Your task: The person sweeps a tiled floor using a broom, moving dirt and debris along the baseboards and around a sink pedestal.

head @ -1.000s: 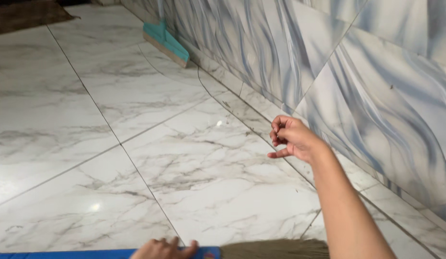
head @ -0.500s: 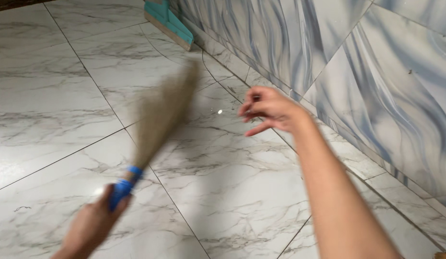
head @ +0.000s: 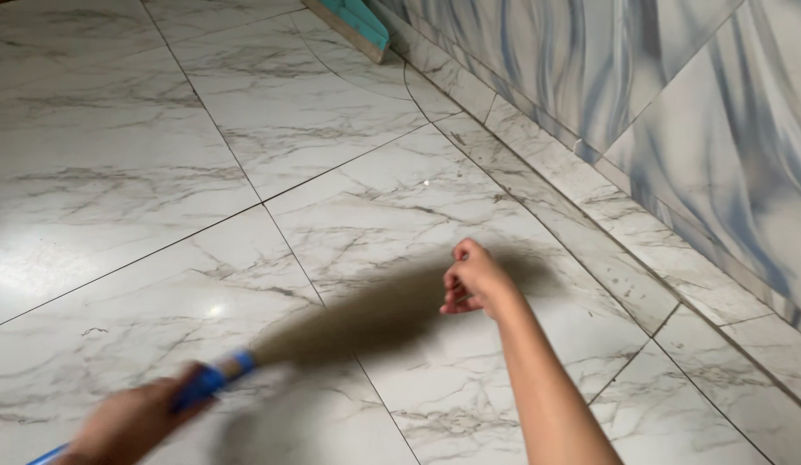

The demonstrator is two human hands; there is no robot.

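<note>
A: Two hands in view. Left hand (head: 129, 422) wrapped tight round the blue handle (head: 207, 381) of a broom (head: 366, 314). Motion-blurred, but the fist is closed on it.

B: Where does the broom run from that grip?

A: Up and away from the fist. Blue collar just past the knuckles, then the brown bristles (head: 392, 306) fan out low over the floor (head: 142, 198). Blurred all along, so I cannot tell whether the tips touch the tile.

B: Right hand?

A: Right hand (head: 473, 280) sits beyond the bristle end, forearm reaching in from the near edge. Fingers curled loosely inward, nothing visible in them. It overlaps the bristle blur; touching or just above, cannot tell.

B: Surroundings?

A: White marble-look floor tiles with grey veins, thin dark grout lines, under both hands. Past the right hand, a border strip of the same tile, then the wall (head: 676, 103), tiled in blue-grey wavy streaks. Far from the grip, at the foot of that wall, a teal wiper head (head: 357, 19) lies on the floor, well apart from the broom.
</note>
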